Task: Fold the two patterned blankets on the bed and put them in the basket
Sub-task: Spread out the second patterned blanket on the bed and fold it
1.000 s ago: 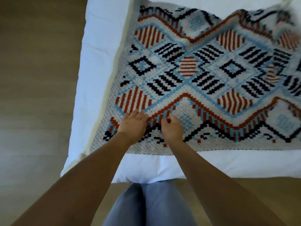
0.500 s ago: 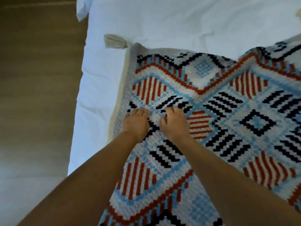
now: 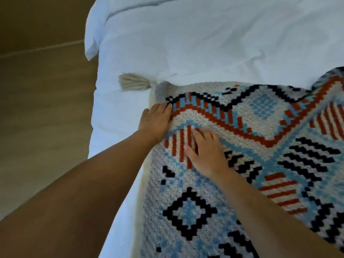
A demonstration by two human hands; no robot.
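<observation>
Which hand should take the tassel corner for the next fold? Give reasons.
Probably the left. The left hand rests at the blanket's edge, closest to the tassel corner; the right hand lies flat farther in on the pattern, so it would have to cross over.

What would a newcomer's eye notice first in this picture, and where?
The patterned blanket, orange, blue and black, fills the lower right, spread on the white bed. Both hands lie flat near its far left corner, the left hand at the edge, the right hand on orange stripes. A beige tassel sticks out from that corner.
</observation>
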